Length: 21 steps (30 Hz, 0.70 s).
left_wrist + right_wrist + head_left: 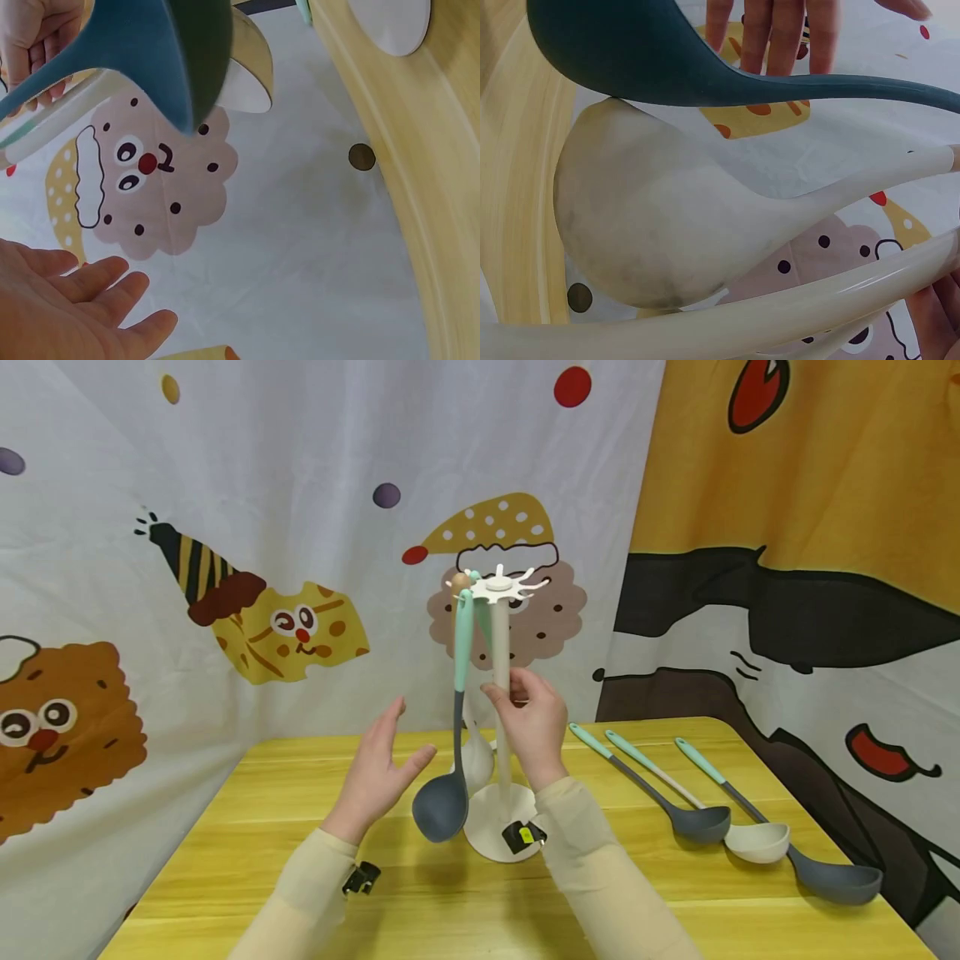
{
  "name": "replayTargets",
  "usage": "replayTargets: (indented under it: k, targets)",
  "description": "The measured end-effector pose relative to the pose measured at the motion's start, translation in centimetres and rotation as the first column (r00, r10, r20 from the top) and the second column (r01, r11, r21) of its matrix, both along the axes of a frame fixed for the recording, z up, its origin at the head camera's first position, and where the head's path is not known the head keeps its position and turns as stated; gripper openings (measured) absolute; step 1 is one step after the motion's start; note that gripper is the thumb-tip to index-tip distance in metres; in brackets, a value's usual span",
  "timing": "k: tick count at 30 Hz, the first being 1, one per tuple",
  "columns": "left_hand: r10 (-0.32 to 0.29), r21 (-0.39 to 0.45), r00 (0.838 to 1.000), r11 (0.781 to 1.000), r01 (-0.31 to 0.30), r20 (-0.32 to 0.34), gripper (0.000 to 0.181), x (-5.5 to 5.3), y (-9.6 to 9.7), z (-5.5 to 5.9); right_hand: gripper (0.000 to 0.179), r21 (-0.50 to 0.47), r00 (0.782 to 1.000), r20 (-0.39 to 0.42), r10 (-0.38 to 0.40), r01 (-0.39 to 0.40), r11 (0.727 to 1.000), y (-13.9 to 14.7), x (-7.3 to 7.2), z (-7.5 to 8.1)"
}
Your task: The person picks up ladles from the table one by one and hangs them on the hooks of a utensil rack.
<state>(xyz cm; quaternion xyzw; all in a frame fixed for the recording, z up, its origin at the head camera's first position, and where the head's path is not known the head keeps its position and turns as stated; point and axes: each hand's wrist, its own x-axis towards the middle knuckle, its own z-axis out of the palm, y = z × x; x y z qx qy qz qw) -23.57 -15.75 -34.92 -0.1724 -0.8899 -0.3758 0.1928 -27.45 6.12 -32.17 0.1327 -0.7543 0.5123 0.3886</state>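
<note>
Head view takes in a pale printed cloth hanging behind the back edge of a yellow wood-grain table. Midway between the table's side edges stands a white, hook-topped rack with a round base; it is probably stiff, light and slick, best held by the post, and may tip toward its loaded left. On it hang a dark grey ladle with a mint handle and, behind, a white ladle. Three mint-handled ladles lie by the right edge, so moving room seems better leftward. The right hand grips the post; the left hand, fingers loosely straight, touches nothing.
</note>
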Motion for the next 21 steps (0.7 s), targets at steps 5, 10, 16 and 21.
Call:
replayTargets:
  k: [5, 10, 16, 21]
  targets:
    - [0.009, -0.015, 1.000, 1.000, -0.009, 0.001, 0.086, -0.2, -0.1, 0.4, 0.026, 0.002, 1.000, -0.017, -0.024, 0.024, 1.000, -0.2, 0.2, 0.0]
    - [0.025, -0.022, 1.000, 0.999, -0.025, 0.016, 0.087, -0.4, -0.2, 0.7, 0.027, 0.000, 0.999, -0.014, -0.033, 0.033, 0.999, -0.3, 0.3, 0.0]
    - [0.035, -0.009, 0.998, 0.999, -0.035, 0.058, 0.087, -0.8, -0.3, 1.4, 0.029, 0.011, 0.999, -0.016, -0.028, 0.028, 1.000, -0.4, 0.3, 0.0]
    - [0.004, 0.039, 0.997, 0.999, -0.007, 0.072, 0.083, -1.2, -0.6, 2.5, 0.028, 0.007, 1.000, -0.026, -0.018, 0.018, 1.000, -0.4, 0.3, 0.0]
